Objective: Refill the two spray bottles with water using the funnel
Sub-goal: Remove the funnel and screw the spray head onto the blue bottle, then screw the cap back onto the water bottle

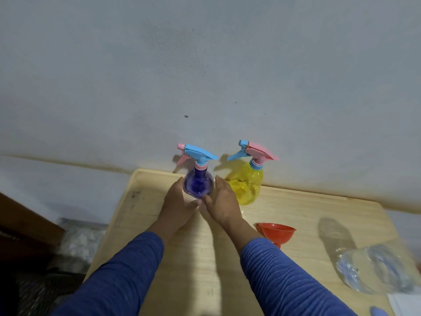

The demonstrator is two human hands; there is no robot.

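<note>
- At the centre of the wooden table [159,224], both hands cup the purple spray bottle [198,184]: the left hand [176,202] lies against its 9 o'clock side and the right hand [224,201] against its 3 o'clock side, fingers wrapped loosely round the body.
- At 2 o'clock from the purple bottle, just beside it and near the wall, stands the yellow spray bottle [247,187], upright, its pink trigger head still on.
- At 4 o'clock, at the table's right edge, a clear plastic water bottle [373,267] lies on its side; its cap end is blurred, and how much water it holds cannot be read.
- At 5 o'clock from the right hand, the red funnel [276,231] rests on the table, its spout partly behind the right sleeve.
- Step in hand, by judgement: the task is at its start, with the first bottle being taken up and both trigger heads still screwed on.
- Next move calls for one hand to steady the purple body while the other unscrews its blue trigger head [198,152].
- Hidden: the fingertips behind the bottle, and either bottle's water level.
</note>
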